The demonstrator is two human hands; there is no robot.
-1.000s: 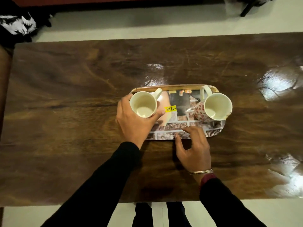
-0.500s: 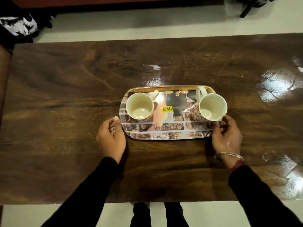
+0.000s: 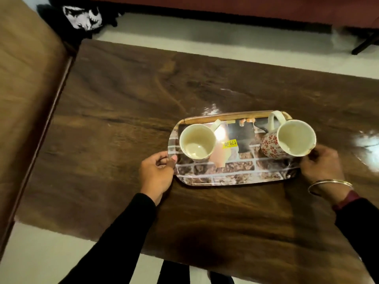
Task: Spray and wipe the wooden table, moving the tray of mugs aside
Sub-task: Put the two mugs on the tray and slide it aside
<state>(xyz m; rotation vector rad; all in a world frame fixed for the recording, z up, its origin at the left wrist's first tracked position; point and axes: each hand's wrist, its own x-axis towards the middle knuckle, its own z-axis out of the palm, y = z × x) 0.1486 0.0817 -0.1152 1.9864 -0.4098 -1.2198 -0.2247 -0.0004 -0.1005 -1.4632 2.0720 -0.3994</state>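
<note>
Left hand [image 3: 156,174] grips tray [image 3: 235,171] left end; right hand [image 3: 321,162] grips right end, fingertips hidden behind patterned mug [image 3: 287,140].

On the tabletop [image 3: 123,130], right of centre: tray [image 3: 235,174]. On it, left mug [image 3: 198,142] at left end, right mug [image 3: 295,138] at right end. Left hand [image 3: 156,174] gripping left edge, right hand [image 3: 322,163] right edge.

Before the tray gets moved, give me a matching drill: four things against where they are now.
Things:
1. plain mug
2. flowered mug
3. yellow sticker
4. left hand

Places:
A. stands on the right end of the tray
B. grips the tray's left rim
C. stuck in the tray's middle
D. stands on the tray's left part

Pairs: 1-D, 2-A, 3-C, 4-B
</note>
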